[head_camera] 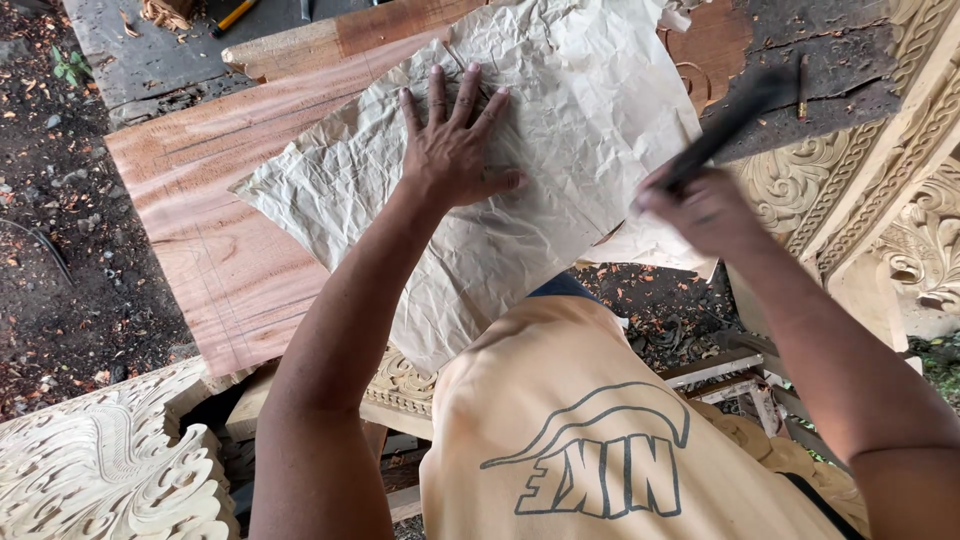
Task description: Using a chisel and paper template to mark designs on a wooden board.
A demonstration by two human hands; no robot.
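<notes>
Left hand (455, 150) lies flat, fingers (438, 95) spread, pressing crumpled tan paper (570, 120) onto a reddish wood plank (200, 220). Paper covers the plank's right half and overhangs its near edge; bare wood is open to the left. Right hand (700, 205), blurred, fingers wrapped around a dark tool (730, 125) at the paper's right edge. Carved pale panels (100, 470) crowd lower left and right (900, 170).

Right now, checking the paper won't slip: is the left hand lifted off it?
No, the left hand lies flat with fingers spread on the crumpled paper covering the board.
</notes>
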